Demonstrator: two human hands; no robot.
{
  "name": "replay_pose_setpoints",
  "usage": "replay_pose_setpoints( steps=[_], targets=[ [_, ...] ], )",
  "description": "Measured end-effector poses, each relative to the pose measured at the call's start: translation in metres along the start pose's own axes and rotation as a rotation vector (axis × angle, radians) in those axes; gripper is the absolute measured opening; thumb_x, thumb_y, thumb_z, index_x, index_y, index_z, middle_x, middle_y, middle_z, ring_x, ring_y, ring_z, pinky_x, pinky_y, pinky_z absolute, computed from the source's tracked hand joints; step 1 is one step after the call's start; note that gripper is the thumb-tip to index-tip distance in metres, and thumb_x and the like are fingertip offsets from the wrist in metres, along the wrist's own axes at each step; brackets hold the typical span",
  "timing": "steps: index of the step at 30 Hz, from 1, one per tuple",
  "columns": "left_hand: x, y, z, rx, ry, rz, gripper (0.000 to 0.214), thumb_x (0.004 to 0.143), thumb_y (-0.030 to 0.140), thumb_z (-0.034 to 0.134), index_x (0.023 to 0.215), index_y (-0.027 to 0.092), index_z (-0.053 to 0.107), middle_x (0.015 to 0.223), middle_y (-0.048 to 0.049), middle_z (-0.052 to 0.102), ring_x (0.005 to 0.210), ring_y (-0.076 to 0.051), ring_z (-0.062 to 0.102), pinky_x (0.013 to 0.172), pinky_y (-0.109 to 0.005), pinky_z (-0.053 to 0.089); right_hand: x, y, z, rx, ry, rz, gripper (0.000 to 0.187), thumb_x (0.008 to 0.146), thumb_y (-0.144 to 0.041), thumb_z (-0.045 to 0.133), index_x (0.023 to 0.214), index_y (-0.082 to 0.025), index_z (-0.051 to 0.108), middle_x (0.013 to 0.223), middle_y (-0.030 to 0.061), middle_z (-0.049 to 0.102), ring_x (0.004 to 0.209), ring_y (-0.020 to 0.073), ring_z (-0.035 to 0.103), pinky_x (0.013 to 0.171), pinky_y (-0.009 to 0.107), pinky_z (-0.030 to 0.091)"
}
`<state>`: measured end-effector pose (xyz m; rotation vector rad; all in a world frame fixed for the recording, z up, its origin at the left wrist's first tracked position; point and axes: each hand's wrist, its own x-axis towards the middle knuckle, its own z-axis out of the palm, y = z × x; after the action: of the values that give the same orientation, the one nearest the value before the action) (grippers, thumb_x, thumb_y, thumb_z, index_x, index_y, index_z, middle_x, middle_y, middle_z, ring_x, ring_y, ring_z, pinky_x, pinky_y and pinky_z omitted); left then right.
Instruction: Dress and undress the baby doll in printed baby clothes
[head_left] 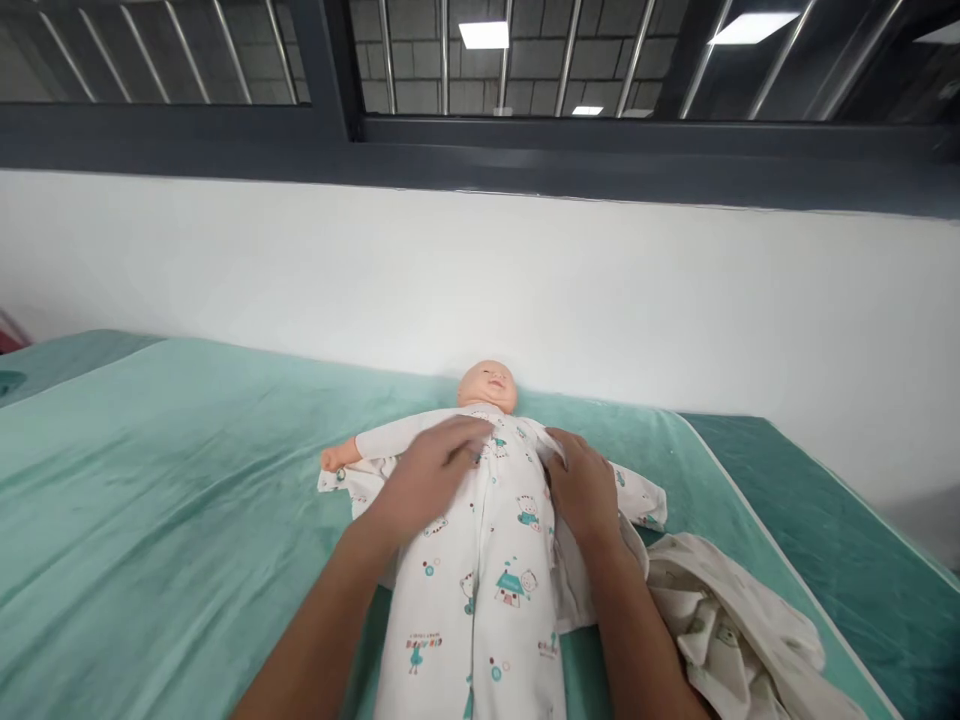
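Observation:
A baby doll [487, 386] lies on its back, head towards the wall. A white printed baby romper [517, 540] covers its chest and legs. The arm on the left wears a plain white sleeve [405, 432], with the doll's hand [341, 455] bare; a printed sleeve lies flat beneath it. My left hand [439, 470] rests on the romper's chest, fingers stretched and slightly blurred. At the opposite shoulder, my right hand [585, 485] pinches the romper's edge between thumb and fingers. Beyond it a printed sleeve [641, 497] extends outwards, with no doll hand showing.
Green sheeting [187, 500] spreads under the doll, creased on the left. A crumpled off-white cloth [735, 620] with a faint print lies beside my right forearm. The white wall [480, 270] rises just behind the doll's head, below a dark-framed window [480, 155] with metal bars.

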<state>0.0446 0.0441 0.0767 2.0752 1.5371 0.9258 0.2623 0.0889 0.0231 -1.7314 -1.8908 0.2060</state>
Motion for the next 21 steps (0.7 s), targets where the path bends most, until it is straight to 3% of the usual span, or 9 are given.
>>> replay_pose_setpoints(
  steps=[3,5,8,10,13,16,21],
  targets=[
    [0.008,0.029,0.014,0.200,-0.105,0.147,0.034,0.096,0.033,0.039,0.116,0.027,0.066,0.131,0.0008,0.063,0.130,-0.018,0.048,0.120,-0.038,0.021,0.005,0.004,-0.005,0.051,0.024,0.148,0.044,0.087,-0.018,0.035,0.122,-0.025,0.061,0.118,0.0053,0.067,0.104,0.0236,0.061,0.086,0.035,0.042],
    [0.022,0.043,0.025,0.382,-0.184,0.203,0.032,0.096,0.035,0.041,0.107,0.024,0.069,0.122,-0.0030,0.067,0.125,-0.020,0.051,0.120,-0.041,0.019,0.007,0.005,-0.008,0.059,0.041,0.216,0.044,0.086,-0.019,0.036,0.121,-0.024,0.062,0.111,0.0058,0.069,0.099,0.0234,0.062,0.081,0.033,0.042],
    [0.052,0.058,0.043,0.608,-0.405,0.228,0.023,0.090,0.028,0.049,0.094,0.019,0.069,0.104,-0.0076,0.070,0.106,-0.022,0.061,0.111,-0.042,0.033,0.009,0.007,-0.009,0.052,0.042,0.232,0.042,0.087,-0.022,0.037,0.120,-0.023,0.063,0.103,0.0074,0.070,0.096,0.0227,0.062,0.078,0.032,0.041],
    [0.072,0.064,0.057,0.701,-0.511,0.205,0.021,0.087,0.021,0.052,0.100,0.018,0.069,0.112,-0.0110,0.066,0.100,-0.023,0.063,0.096,-0.038,0.045,0.009,0.009,-0.009,0.043,0.028,0.236,0.041,0.088,-0.024,0.037,0.119,-0.023,0.063,0.100,0.0080,0.071,0.094,0.0227,0.063,0.078,0.031,0.040],
    [0.094,0.066,0.078,0.729,-0.561,0.204,0.027,0.086,0.019,0.053,0.109,0.016,0.068,0.124,-0.0146,0.061,0.104,-0.025,0.062,0.084,-0.035,0.049,0.010,0.011,-0.008,0.047,-0.005,0.242,0.040,0.090,-0.027,0.038,0.120,-0.024,0.063,0.099,0.0085,0.071,0.093,0.0236,0.063,0.077,0.031,0.040],
    [0.105,0.062,0.096,0.733,-0.601,0.192,0.023,0.085,0.020,0.057,0.104,0.017,0.070,0.116,-0.0142,0.066,0.105,-0.027,0.062,0.086,-0.037,0.047,0.010,0.013,-0.007,0.045,-0.025,0.241,0.039,0.091,-0.028,0.038,0.121,-0.025,0.063,0.101,0.0086,0.072,0.092,0.0236,0.063,0.075,0.031,0.039],
    [0.106,0.063,0.099,0.772,-0.593,0.133,0.025,0.081,0.018,0.063,0.105,0.015,0.069,0.115,-0.0168,0.068,0.110,-0.031,0.060,0.093,-0.047,0.043,0.010,0.015,-0.009,0.071,-0.027,0.272,0.041,0.087,-0.023,0.039,0.120,-0.026,0.063,0.104,0.0070,0.072,0.091,0.0231,0.063,0.071,0.030,0.038]
  ],
)
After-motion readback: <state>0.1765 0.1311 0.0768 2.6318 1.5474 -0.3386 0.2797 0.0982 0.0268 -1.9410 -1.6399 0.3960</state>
